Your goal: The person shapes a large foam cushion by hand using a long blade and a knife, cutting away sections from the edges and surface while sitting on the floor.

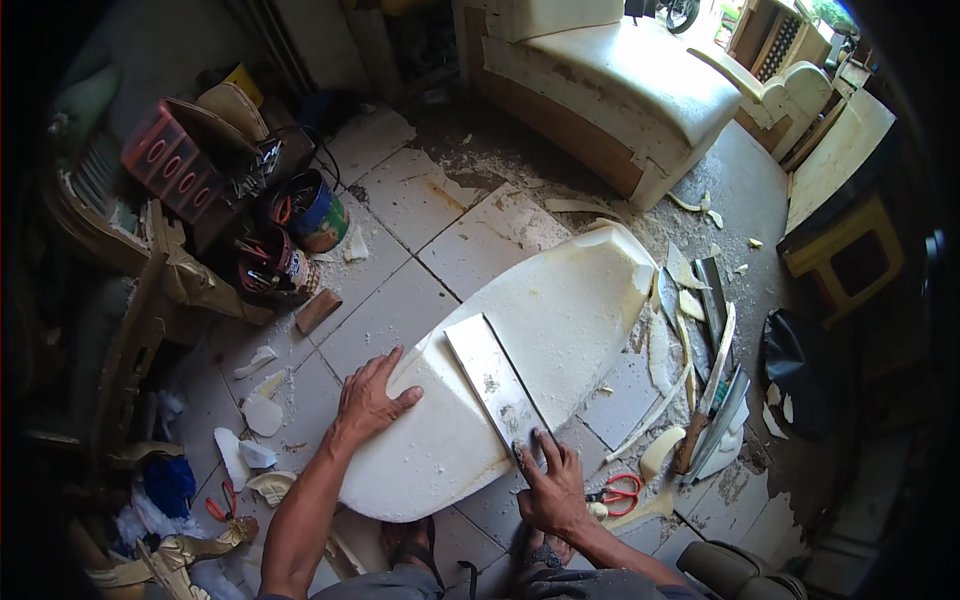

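A long cream-white foam piece point(570, 300), rounded at its near end and narrower at the far end, lies slantwise on the floor before my feet. Across its middle rests a flat, silvery rectangular plate point(492, 372) with a dark right edge. My right hand point(552, 488) grips the plate's near end, with fingers pressed on top; the thumb is partly hidden. On the foam's left edge my left hand point(370, 402) lies with thumb and fingers apart, holding nothing. Scissors with red handles point(620, 490) lie on the floor just right of my right hand.
Foam offcuts, metal strips and a long wooden-handled blade point(708, 400) litter the floor at right. To the left stand tool-filled buckets point(322, 228), a red-fronted drawer box point(165, 165) and red-handled pliers point(222, 502). A large foam-covered seat point(635, 75) stands at the back.
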`<state>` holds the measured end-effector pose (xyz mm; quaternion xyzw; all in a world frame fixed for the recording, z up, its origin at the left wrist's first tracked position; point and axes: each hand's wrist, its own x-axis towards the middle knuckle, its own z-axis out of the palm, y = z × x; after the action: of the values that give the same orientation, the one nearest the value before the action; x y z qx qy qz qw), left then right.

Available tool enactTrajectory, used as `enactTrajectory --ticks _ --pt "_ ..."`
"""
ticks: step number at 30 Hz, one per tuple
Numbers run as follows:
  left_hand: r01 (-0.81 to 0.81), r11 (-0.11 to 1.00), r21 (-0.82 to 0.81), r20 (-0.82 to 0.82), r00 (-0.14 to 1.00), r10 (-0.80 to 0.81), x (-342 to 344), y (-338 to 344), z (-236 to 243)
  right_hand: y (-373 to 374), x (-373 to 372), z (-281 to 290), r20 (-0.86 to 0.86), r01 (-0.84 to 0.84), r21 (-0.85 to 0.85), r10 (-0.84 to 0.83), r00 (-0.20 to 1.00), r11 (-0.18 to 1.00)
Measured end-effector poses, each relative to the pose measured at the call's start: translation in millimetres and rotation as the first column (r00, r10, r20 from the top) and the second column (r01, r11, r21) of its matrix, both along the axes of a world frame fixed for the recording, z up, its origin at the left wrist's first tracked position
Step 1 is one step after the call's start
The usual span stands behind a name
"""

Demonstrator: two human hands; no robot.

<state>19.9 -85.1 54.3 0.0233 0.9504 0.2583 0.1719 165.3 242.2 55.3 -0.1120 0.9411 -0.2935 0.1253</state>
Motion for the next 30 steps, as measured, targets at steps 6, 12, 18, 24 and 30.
enactTrajectory --ticks 6,12,18,24,30 --pt "-0.091 0.983 -0.162 -0.208 0.976 0.056 30 36 -18 -35 -25 -12 -0.276 0.077 0.162 -0.030 0.961 0.984" --pt "-0.049 0.982 -0.182 -0.242 0.970 0.004 28 37 -18 36 75 -48 -0.332 0.039 0.040 -0.023 0.943 0.998" --pt "-0.055 0.977 -0.205 -0.250 0.968 0.002 38 35 -30 -37 -29 -15 -0.284 0.070 -0.015 -0.071 0.956 0.997" --pt "-0.046 0.972 -0.230 -0.259 0.966 -0.015 29 41 -18 43 98 -40 -0.300 0.140 0.050 -0.118 0.946 0.989" --pt "-0.028 0.983 -0.180 -0.224 0.974 -0.013 31 31 -24 -14 -23 -27 -0.316 0.020 0.173 0.036 0.948 0.985"
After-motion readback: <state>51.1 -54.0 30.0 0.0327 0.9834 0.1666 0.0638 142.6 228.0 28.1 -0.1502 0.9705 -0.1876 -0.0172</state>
